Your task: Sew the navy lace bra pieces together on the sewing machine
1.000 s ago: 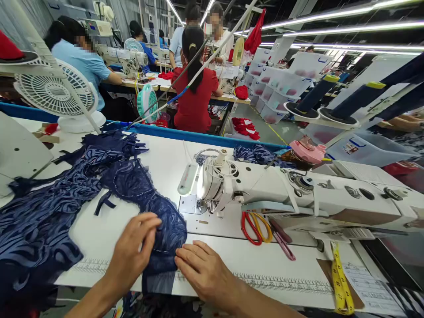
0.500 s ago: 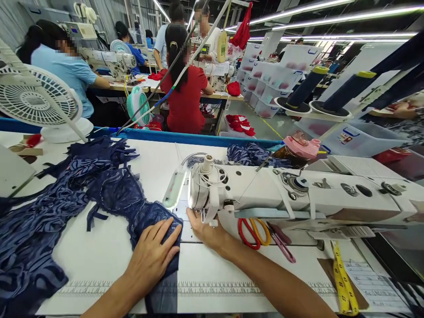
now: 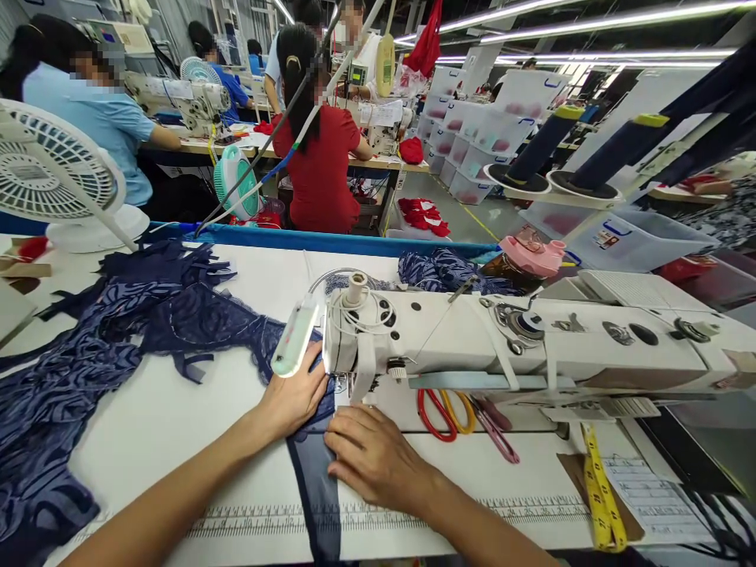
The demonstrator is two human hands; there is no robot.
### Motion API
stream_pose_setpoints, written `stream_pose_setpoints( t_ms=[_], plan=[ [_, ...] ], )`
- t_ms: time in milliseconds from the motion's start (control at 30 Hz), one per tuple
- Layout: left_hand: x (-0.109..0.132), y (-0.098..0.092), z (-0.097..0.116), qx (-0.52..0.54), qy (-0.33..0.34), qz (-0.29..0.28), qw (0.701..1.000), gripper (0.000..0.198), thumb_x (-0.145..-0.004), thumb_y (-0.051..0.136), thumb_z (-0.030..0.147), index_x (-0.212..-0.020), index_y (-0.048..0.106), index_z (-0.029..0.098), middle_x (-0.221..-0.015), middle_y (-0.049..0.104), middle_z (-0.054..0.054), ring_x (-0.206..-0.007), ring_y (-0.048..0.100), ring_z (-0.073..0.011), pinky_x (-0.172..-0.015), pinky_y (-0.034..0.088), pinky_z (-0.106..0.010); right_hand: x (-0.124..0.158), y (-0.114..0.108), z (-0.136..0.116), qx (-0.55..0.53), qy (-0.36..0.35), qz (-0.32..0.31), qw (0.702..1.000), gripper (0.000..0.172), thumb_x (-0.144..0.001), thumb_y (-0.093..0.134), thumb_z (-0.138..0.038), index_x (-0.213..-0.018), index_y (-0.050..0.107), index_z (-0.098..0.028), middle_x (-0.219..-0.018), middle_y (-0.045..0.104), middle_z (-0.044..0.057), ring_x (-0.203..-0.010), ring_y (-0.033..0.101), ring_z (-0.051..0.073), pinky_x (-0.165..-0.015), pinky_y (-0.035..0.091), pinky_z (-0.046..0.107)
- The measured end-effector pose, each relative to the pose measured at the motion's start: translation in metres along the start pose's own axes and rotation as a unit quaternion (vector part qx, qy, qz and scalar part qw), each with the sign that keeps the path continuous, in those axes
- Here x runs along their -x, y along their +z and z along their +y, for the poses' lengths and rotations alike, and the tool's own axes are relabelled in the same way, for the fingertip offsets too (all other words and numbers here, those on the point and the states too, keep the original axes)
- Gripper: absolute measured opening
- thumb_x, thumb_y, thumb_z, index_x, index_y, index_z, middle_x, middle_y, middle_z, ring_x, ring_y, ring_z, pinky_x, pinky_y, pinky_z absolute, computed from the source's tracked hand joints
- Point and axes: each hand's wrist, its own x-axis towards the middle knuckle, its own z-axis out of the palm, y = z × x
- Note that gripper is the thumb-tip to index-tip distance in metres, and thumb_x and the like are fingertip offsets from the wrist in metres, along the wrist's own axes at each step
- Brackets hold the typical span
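Observation:
A navy lace bra stretches across the table to the sewing machine. Its sheer band hangs toward the table's front edge. My left hand lies flat on the lace just left of the needle area, fingers stretched toward the machine head and partly behind the small lamp. In front of the presser foot, my right hand has bent fingers closed on the band's right edge. The cloth under the foot is mostly hidden by my hands.
Patterned navy fabric is heaped at left, near a white fan. Red-handled scissors and pink tweezers lie under the machine arm. A yellow tape measure lies at right. Co-workers sit beyond the table.
My left hand has moved up and right, beside the needle area. My right hand has come back from the presser foot onto the band's edge. The bra has shifted and straightened; the view has tilted slightly.

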Motion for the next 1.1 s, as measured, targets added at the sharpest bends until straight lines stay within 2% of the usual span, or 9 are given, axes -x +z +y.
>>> stream_pose_setpoints(
  t_ms=[133, 267, 400, 567, 633, 733, 833, 967, 1100],
  plan=[
    [0.005, -0.005, 0.004, 0.003, -0.002, 0.015, 1.0, 0.029, -0.095, 0.033, 0.012, -0.097, 0.062, 0.015, -0.104, 0.058, -0.01, -0.105, 0.053, -0.0267, -0.083, 0.046, -0.036, 0.002, -0.001, -0.006, 0.009, 0.004, 0.014, 1.0, 0.019, -0.094, 0.055, -0.027, -0.109, 0.058, -0.016, -0.105, 0.066, 0.009, -0.105, 0.056, 0.022, -0.102, 0.039, 0.041],
    [0.033, -0.009, 0.024, -0.017, 0.051, 0.041, 0.998, 0.027, -0.096, 0.038, 0.008, -0.111, 0.059, 0.013, -0.089, 0.058, -0.007, -0.083, 0.052, -0.021, -0.072, 0.044, -0.033, 0.005, 0.002, -0.011, 0.03, 0.014, 0.027, 0.999, 0.016, -0.094, 0.056, -0.029, -0.103, 0.059, -0.017, -0.094, 0.066, 0.006, -0.097, 0.058, 0.02, -0.103, 0.037, 0.042],
    [0.052, -0.008, 0.031, -0.044, 0.075, 0.019, 0.996, 0.03, -0.096, 0.037, 0.006, -0.12, 0.055, 0.008, -0.081, 0.057, -0.006, -0.072, 0.048, -0.0198, -0.064, 0.041, -0.033, 0.006, 0.006, -0.012, 0.033, 0.018, 0.03, 0.999, 0.019, -0.095, 0.056, -0.032, -0.105, 0.059, -0.017, -0.096, 0.066, 0.006, -0.098, 0.059, 0.02, -0.106, 0.032, 0.043],
    [0.05, -0.004, 0.023, -0.051, 0.054, -0.023, 0.997, 0.033, -0.093, 0.041, 0.004, -0.12, 0.058, 0.011, -0.083, 0.058, -0.006, -0.074, 0.05, -0.0213, -0.065, 0.041, -0.035, 0.004, 0.002, -0.011, 0.017, 0.019, 0.022, 0.999, 0.017, -0.094, 0.057, -0.029, -0.104, 0.061, -0.017, -0.096, 0.066, 0.005, -0.096, 0.059, 0.02, -0.102, 0.034, 0.041],
    [0.048, -0.003, 0.021, -0.039, 0.048, -0.019, 0.998, 0.033, -0.093, 0.043, 0.005, -0.12, 0.059, 0.012, -0.087, 0.06, -0.007, -0.078, 0.054, -0.0219, -0.067, 0.043, -0.036, 0.001, 0.0, -0.006, 0.01, 0.035, 0.026, 0.999, 0.014, -0.096, 0.053, -0.025, -0.105, 0.061, -0.018, -0.094, 0.067, 0.004, -0.091, 0.06, 0.018, -0.096, 0.037, 0.038],
    [0.047, -0.001, 0.019, -0.018, 0.048, 0.019, 0.999, 0.036, -0.091, 0.042, 0.003, -0.121, 0.06, 0.012, -0.108, 0.064, -0.013, -0.102, 0.057, -0.0257, -0.085, 0.047, -0.041, -0.005, 0.0, 0.005, 0.064, 0.101, 0.045, 0.992, 0.028, -0.099, 0.045, -0.022, -0.124, 0.058, -0.019, -0.091, 0.068, 0.006, -0.087, 0.061, 0.019, -0.088, 0.04, 0.037],
    [0.049, 0.001, 0.017, 0.011, 0.053, 0.029, 0.998, 0.041, -0.089, 0.04, 0.0, -0.123, 0.06, 0.012, -0.124, 0.062, -0.014, -0.12, 0.053, -0.0275, -0.104, 0.041, -0.048, -0.009, 0.006, 0.015, 0.153, 0.128, 0.039, 0.979, 0.038, -0.098, 0.049, -0.027, -0.135, 0.053, -0.018, -0.088, 0.068, 0.009, -0.086, 0.061, 0.024, -0.088, 0.041, 0.041],
    [0.05, 0.004, 0.012, 0.03, 0.042, 0.002, 0.999, 0.043, -0.09, 0.039, 0.003, -0.128, 0.057, 0.014, -0.125, 0.064, -0.013, -0.122, 0.055, -0.0276, -0.107, 0.04, -0.053, -0.007, 0.012, 0.016, 0.198, 0.127, 0.067, 0.97, 0.031, -0.097, 0.054, -0.026, -0.124, 0.062, -0.014, -0.082, 0.067, 0.01, -0.086, 0.059, 0.025, -0.088, 0.04, 0.043],
    [0.046, 0.008, 0.007, 0.046, 0.043, 0.005, 0.998, 0.043, -0.091, 0.039, 0.004, -0.127, 0.057, 0.016, -0.126, 0.063, -0.014, -0.123, 0.055, -0.0275, -0.107, 0.041, -0.054, -0.002, 0.01, 0.01, 0.16, 0.089, 0.099, 0.978, 0.025, -0.096, 0.054, -0.022, -0.117, 0.065, -0.016, -0.087, 0.068, 0.009, -0.084, 0.06, 0.022, -0.089, 0.041, 0.043]
  ],
)
